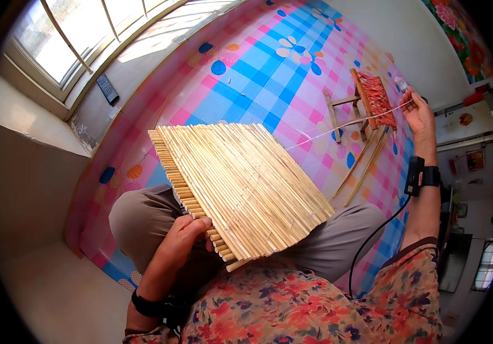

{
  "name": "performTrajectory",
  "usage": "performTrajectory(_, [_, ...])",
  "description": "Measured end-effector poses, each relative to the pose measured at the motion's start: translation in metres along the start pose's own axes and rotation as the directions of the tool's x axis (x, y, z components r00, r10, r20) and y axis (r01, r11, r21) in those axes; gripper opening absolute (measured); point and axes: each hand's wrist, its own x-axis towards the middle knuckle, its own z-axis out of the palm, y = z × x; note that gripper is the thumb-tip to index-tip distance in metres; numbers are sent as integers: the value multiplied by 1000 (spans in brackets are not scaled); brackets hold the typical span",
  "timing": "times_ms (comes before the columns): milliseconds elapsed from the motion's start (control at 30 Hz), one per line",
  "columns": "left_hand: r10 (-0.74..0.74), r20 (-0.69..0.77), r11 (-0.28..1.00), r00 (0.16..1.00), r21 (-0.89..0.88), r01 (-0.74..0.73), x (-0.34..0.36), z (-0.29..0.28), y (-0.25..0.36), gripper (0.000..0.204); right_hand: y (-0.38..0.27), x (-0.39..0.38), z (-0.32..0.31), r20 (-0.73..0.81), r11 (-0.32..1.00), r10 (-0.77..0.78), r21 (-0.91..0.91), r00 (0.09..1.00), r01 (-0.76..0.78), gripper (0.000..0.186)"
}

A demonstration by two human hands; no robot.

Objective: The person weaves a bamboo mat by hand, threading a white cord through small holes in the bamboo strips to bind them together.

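Note:
A mat of pale straw-coloured reed sticks bound side by side rests tilted over my lap. My left hand grips its near left edge, fingers curled around the stick ends. My right hand is raised far to the right and pinches a thin white string that runs taut from the mat's far edge. A black band with a cable sits on my right wrist.
A pink and blue checked floor mat with flower prints lies beneath. A small wooden stool with red woven seat stands near my right hand, loose reed sticks beside it. A remote control lies under the window.

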Motion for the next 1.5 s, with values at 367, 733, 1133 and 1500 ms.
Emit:
performTrajectory(367, [7, -22, 966, 1000, 260, -1, -9, 12, 18, 33, 65, -171, 138, 828, 190, 3, -551, 561, 812, 19])
performTrajectory(733, [-59, -11, 978, 998, 198, 60, -10, 10, 13, 26, 120, -288, 222, 971, 629, -62, -140, 229, 765, 11])
performTrajectory(1133, [24, -54, 976, 998, 219, -11, -13, 10, 9, 29, 67, -263, 223, 895, 851, 438, -445, 90, 279, 24])
performTrajectory(1500, [150, -22, 880, 988, 459, -123, -20, 7, 7, 32, 91, -270, 225, 950, 993, -118, 108, 289, 52, 20])
